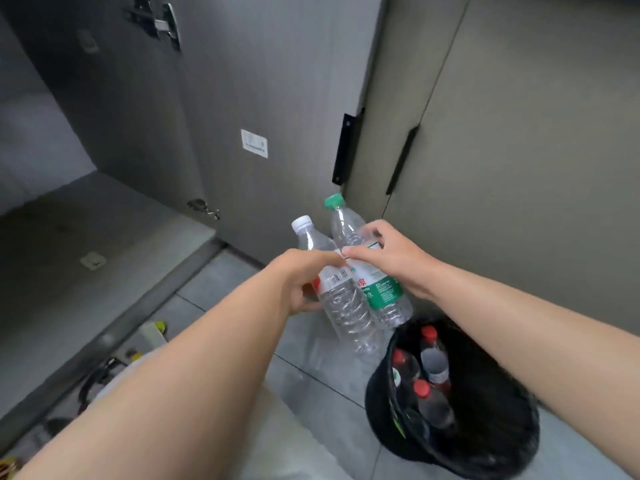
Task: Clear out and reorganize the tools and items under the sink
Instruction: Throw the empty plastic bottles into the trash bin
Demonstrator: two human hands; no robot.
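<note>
My left hand [304, 282] grips a clear plastic bottle with a white cap [341, 306] around its upper body. Right beside it, my right hand [391, 258] grips a clear bottle with a green cap and green label [375, 289]. Both bottles are tilted, caps pointing up and away, held above the tiled floor. Just below and to the right stands a black bin [491, 441] lined with a black bag, holding several bottles with red caps [429, 403].
The open under-sink cabinet [86, 244] is at the left, its grey door [263, 116] swung open. Closed cabinet doors with black handles [401, 161] are behind the bin. Small tools and items [114, 365] lie on the floor at lower left.
</note>
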